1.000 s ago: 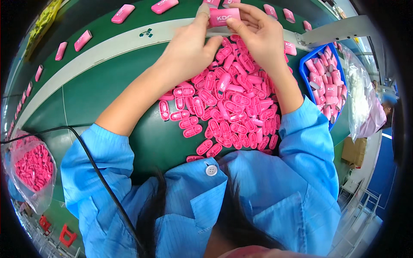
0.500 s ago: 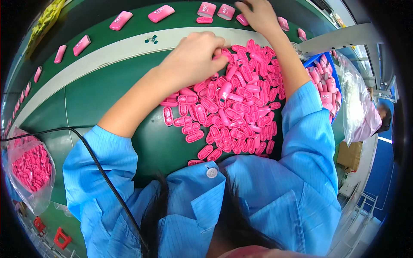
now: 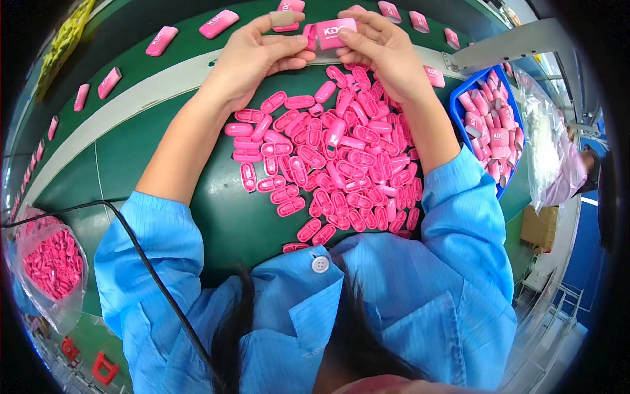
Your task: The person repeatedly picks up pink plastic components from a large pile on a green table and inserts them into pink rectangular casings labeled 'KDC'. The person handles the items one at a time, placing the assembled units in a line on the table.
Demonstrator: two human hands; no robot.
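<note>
Green tabletop point(image 3: 134, 154) is bounded by a pale rail point(image 3: 154, 87), beyond which pink casings point(image 3: 218, 24) are spread. Space between the forearms point(image 3: 189, 141) is taken up by heaped pink oval pieces point(image 3: 354, 157). A blue tray point(image 3: 457, 113) is packed with more casings point(image 3: 499, 138); the left sleeve point(image 3: 176, 230) is crossed by a black cable point(image 3: 159, 282). Near the rail, one casing point(image 3: 335, 40) is pinched by the right hand point(image 3: 387, 56); at its left end, a small piece point(image 3: 310, 37) is gripped by the left hand point(image 3: 261, 52).

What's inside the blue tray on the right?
The blue tray holds a jumbled heap of pink casings, some showing greyish parts. The upper ones cover the tray's floor and most of whatever lies beneath them.
</note>
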